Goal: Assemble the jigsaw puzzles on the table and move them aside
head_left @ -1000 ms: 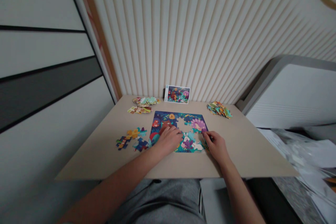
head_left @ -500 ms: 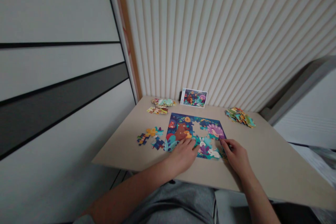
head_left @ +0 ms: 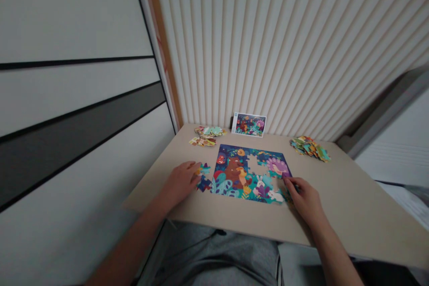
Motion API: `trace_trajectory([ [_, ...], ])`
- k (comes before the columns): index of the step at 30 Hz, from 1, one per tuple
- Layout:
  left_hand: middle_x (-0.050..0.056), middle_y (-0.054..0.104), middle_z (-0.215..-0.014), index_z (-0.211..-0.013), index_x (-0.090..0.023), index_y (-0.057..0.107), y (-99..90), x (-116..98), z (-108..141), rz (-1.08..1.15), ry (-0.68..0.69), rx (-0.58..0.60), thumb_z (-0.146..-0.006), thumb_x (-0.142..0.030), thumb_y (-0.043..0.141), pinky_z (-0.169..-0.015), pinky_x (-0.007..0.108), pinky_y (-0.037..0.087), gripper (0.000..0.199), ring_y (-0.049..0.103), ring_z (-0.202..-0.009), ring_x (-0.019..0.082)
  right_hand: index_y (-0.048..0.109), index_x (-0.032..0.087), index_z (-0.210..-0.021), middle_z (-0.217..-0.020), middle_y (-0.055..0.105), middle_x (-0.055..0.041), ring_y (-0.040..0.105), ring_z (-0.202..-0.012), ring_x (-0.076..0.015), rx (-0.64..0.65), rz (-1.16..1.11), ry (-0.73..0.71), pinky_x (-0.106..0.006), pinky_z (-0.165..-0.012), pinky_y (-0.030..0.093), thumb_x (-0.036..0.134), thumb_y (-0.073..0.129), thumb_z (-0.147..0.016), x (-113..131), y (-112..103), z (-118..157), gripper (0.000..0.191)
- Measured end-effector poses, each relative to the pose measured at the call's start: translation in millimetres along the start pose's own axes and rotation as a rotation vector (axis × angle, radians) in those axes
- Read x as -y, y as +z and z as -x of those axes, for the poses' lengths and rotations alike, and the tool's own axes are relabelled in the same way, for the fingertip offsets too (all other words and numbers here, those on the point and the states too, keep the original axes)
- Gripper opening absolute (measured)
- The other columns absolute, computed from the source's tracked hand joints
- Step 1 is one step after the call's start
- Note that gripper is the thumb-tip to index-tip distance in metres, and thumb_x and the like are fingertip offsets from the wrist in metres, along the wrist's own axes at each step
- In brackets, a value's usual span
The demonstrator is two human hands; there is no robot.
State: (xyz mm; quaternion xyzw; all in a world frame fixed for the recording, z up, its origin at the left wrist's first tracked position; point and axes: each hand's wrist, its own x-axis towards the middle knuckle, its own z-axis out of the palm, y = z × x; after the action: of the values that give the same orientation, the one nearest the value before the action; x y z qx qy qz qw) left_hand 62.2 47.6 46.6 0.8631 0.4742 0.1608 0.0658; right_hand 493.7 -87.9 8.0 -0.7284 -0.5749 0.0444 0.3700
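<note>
A partly assembled jigsaw puzzle point(head_left: 234, 176) lies on the table, with a bear, rabbits and a purple peacock on it. Gaps show in its upper middle and at its lower right. My left hand point(head_left: 181, 182) is over the loose pieces point(head_left: 204, 183) left of the puzzle, covering some of them; what its fingers hold, if anything, is hidden. At the puzzle's right edge, my right hand point(head_left: 301, 194) has thumb and fingers pinched together, with a small dark piece partly visible between them.
A picture card point(head_left: 248, 125) stands against the pleated curtain point(head_left: 208, 44). Piles of pieces lie at the back left point(head_left: 209, 132) and back right point(head_left: 310, 148) of the beige table point(head_left: 234, 213).
My left hand has moved left, off the puzzle and onto the loose pieces, uncovering the puzzle's lower part. My right hand stays by the right edge. The view has shifted slightly.
</note>
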Motion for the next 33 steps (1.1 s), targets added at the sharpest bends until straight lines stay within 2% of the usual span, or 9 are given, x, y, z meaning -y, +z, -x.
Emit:
trace_trajectory([
  [4, 0.011, 0.069, -0.124, -0.125, -0.02, 0.068, 1.9, 22.9, -4.7, 0.138, 0.051, 0.079, -0.098, -0.036, 0.051, -0.103, 0.036, 0.044, 0.036, 0.063, -0.113, 0.025, 0.074, 0.02, -0.101, -0.105, 0.075, -0.0113, 0.067, -0.096, -0.0273, -0.005, -0.014, -0.003, -0.038, -0.086, 0.049, 0.053, 0.051, -0.096, 1.8, 0.7, 0.4, 0.04],
  [7, 0.01, 0.074, -0.109, -0.109, -0.021, 0.072, -1.4, 22.0, -9.8, 0.189, 0.011, 0.024, -0.101, -0.039, 0.042, -0.095, 0.034, 0.046, 0.036, 0.067, -0.102, 0.024, 0.074, 0.02, -0.101, -0.104, 0.075, -0.0114, 0.068, -0.095, -0.0272, -0.017, -0.006, 0.004, -0.038, -0.085, 0.049, 0.052, 0.051, -0.096, 4.7, 0.7, 1.0, 0.04],
  [10, 0.008, 0.074, -0.09, -0.092, -0.02, 0.071, -8.3, 11.1, -16.2, 0.226, -0.065, -0.093, -0.102, -0.043, 0.038, -0.082, 0.031, 0.047, 0.042, 0.067, -0.084, 0.022, 0.074, 0.02, -0.1, -0.102, 0.075, -0.011, 0.068, -0.093, -0.0267, -0.018, 0.0, 0.005, -0.037, -0.083, 0.049, 0.051, 0.05, -0.096, 8.6, -0.1, 1.2, 0.04],
  [12, 0.005, 0.071, -0.08, -0.087, -0.02, 0.07, -12.6, -1.2, -20.7, 0.338, -0.082, -0.142, -0.101, -0.049, 0.04, -0.071, 0.028, 0.047, 0.044, 0.064, -0.074, 0.02, 0.074, 0.02, -0.099, -0.101, 0.075, -0.0109, 0.068, -0.092, -0.0265, -0.019, -0.003, 0.003, -0.037, -0.082, 0.049, 0.051, 0.05, -0.097, 10.1, -0.6, 1.1, 0.039],
  [17, -0.003, 0.058, -0.055, -0.082, -0.017, 0.067, -11.5, -38.7, -27.7, 0.886, -0.18, -0.069, -0.095, -0.055, 0.051, -0.05, 0.022, 0.043, 0.043, 0.054, -0.049, 0.013, 0.074, 0.02, -0.098, -0.102, 0.075, -0.0109, 0.068, -0.093, -0.0269, -0.022, 0.005, 0.007, -0.038, -0.083, 0.049, 0.051, 0.05, -0.096, 8.8, -0.5, 0.8, 0.04],
  [20, -0.001, 0.065, -0.058, -0.092, -0.017, 0.069, -2.4, -57.1, -27.1, 1.123, -0.213, 0.004, -0.092, -0.055, 0.057, -0.052, 0.023, 0.049, 0.04, 0.06, -0.05, 0.014, 0.074, 0.02, -0.1, -0.103, 0.076, -0.0107, 0.068, -0.094, -0.0271, -0.022, 0.004, 0.014, -0.038, -0.084, 0.049, 0.052, 0.05, -0.096, 7.9, -0.1, 1.1, 0.04],
  [23, 0.001, 0.07, -0.064, -0.106, -0.015, 0.068, 8.2, -69.8, -23.8, 1.249, -0.224, 0.043, -0.088, -0.054, 0.065, -0.059, 0.027, 0.055, 0.043, 0.067, -0.057, 0.017, 0.074, 0.02, -0.1, -0.103, 0.075, -0.011, 0.068, -0.094, -0.0272, -0.026, 0.003, 0.011, -0.038, -0.084, 0.049, 0.052, 0.05, -0.097, 8.9, -0.1, 1.7, 0.04],
  [28, 0.005, 0.075, -0.079, -0.121, -0.014, 0.066, 23.1, -81.9, -15.3, 1.293, -0.2, 0.063, -0.084, -0.05, 0.072, -0.073, 0.033, 0.058, 0.052, 0.073, -0.073, 0.02, 0.074, 0.02, -0.1, -0.103, 0.075, -0.0115, 0.067, -0.094, -0.0275, -0.017, -0.02, 0.005, -0.039, -0.084, 0.049, 0.054, 0.048, -0.097, 10.8, -1.1, 2.1, 0.043],
  [33, 0.004, 0.072, -0.082, -0.126, -0.014, 0.063, 42.2, -85.1, -2.9, 1.289, -0.135, 0.08, -0.085, -0.044, 0.069, -0.067, 0.03, 0.056, 0.051, 0.07, -0.069, 0.017, 0.075, 0.02, -0.101, -0.103, 0.075, -0.0124, 0.068, -0.093, -0.0284, -0.021, -0.028, 0.013, -0.04, -0.083, 0.05, 0.057, 0.048, -0.097, 10.5, -1.4, 2.3, 0.046],
])
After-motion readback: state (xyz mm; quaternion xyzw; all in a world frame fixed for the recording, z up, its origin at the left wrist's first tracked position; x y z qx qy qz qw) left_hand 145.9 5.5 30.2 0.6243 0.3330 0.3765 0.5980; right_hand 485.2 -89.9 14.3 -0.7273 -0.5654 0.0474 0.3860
